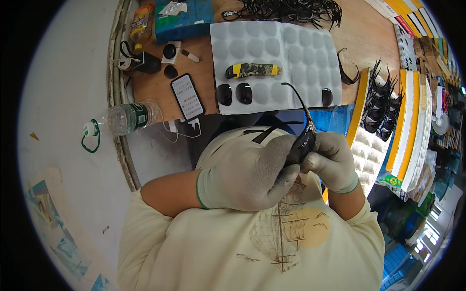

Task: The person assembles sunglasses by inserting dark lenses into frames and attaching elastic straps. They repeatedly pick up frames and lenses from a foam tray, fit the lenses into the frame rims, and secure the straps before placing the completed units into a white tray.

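Observation:
Both my hands wear pale gloves with green cuffs and meet in front of my chest. Between them is a black glasses frame (pixel 305 139), one curved temple pointing up and away, the other out to the left. My left hand (pixel 245 169) closes round one side of it, and my right hand (pixel 331 162) pinches the other side. Fingers hide much of the frame's front. Beyond them lies a white sheet with round hollows (pixel 303 72). On it are a dark lens (pixel 224 94), another dark lens (pixel 244 93), a third lens (pixel 327 97) and a yellow-and-camouflage knife handle (pixel 253 71).
A lit phone (pixel 188 97) with a cable lies left of the sheet, near a water bottle (pixel 127 119) and a small black box (pixel 147 63). Black frames (pixel 291 10) are heaped at the back. More frames (pixel 381 104) hang over yellow-edged trays on the right.

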`<state>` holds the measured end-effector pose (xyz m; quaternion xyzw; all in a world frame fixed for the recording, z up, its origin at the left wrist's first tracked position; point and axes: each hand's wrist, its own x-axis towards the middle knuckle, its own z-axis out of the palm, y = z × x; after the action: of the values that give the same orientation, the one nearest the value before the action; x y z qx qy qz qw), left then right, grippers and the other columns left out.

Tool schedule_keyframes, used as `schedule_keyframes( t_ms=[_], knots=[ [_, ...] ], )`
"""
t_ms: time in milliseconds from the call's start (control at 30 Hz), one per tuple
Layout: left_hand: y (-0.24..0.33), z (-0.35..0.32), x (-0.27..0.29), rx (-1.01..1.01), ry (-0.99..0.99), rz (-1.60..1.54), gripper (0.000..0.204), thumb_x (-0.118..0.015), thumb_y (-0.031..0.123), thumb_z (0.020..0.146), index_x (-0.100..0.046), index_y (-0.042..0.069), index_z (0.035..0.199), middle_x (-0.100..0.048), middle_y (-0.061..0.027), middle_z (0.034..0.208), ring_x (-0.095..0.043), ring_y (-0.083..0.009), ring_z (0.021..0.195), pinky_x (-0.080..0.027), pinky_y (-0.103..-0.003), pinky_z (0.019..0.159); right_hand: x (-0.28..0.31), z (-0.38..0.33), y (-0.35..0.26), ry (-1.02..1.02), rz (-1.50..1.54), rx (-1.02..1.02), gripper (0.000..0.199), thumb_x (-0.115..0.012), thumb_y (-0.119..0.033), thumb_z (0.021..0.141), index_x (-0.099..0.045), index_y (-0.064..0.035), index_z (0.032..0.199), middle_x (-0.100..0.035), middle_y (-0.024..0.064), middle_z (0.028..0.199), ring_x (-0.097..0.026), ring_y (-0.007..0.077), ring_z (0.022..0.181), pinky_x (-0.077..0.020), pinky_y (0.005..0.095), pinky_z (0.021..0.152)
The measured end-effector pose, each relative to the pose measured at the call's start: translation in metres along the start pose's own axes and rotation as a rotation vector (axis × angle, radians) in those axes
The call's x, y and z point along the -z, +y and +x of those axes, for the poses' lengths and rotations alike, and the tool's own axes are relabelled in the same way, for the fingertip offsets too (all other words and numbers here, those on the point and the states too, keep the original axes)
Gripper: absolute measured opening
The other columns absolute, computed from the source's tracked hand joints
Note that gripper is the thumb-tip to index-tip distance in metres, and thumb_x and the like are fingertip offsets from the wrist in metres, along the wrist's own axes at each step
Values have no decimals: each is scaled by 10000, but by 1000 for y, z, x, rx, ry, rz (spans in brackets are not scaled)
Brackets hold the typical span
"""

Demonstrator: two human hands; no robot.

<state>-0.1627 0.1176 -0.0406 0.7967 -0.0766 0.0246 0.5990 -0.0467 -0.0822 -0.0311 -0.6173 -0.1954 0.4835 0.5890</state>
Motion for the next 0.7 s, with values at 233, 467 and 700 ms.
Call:
schedule_keyframes(
  t_ms=[233, 467, 700],
  knots=[
    [-15, 2, -2, 94, 89, -14, 325, -610, 112, 914, -554, -50, 1190, -680, -151, 924, -679, -204, 773, -552, -341, 682, -2, 11, 0, 47, 6, -35, 292, -706, -247, 942, -638, 17, 835, -592, 0, 742, -479, 58, 674, -410, 255, 589],
    [-19, 7, 9, 558, -31, -497, 362, -585, 267, 1000, -547, -60, 1153, -672, -88, 890, -635, -114, 753, -530, -265, 668, -8, 16, 10, 157, 165, -34, 207, -655, -171, 963, -677, 35, 965, -618, -10, 788, -500, 34, 719, -427, 231, 617],
    [1, 16, 5, 328, 32, -182, 218, -609, 177, 979, -574, -37, 1003, -674, -88, 687, -654, -156, 582, -524, -304, 573, 6, 15, 8, 78, 164, -83, 214, -656, -182, 958, -683, 28, 928, -632, -10, 785, -514, 41, 716, -436, 244, 622]
  ],
)
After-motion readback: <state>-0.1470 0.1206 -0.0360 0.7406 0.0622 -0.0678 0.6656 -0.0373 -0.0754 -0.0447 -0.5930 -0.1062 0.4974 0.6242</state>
